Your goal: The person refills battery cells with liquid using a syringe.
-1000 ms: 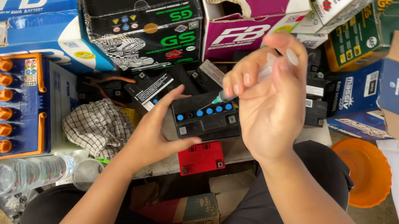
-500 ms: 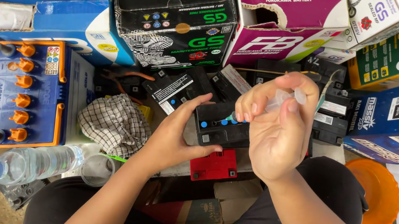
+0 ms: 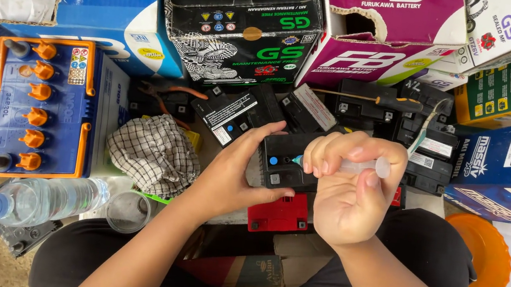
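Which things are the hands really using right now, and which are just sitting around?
In use:
- left hand steadying the small black battery
- right hand holding the clear syringe, tip at the battery's top

Lying about:
- checked cloth
- big blue battery with orange caps
- water bottle
- red battery
- screwdriver
- orange bowl

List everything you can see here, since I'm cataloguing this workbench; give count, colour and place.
small battery: one, black with blue caps, centre, under both hands
syringe: one, clear, in right hand, tip at battery top
large battery: one, blue with orange caps, left
checked cloth: one, white and black, centre left
water bottle: one, clear with blue cap, lower left
screwdriver: one, black handle, upper centre
cartons: several, blue, black, magenta, along the top
orange bowl: one, lower right
left hand: steadies small battery
right hand: grips syringe
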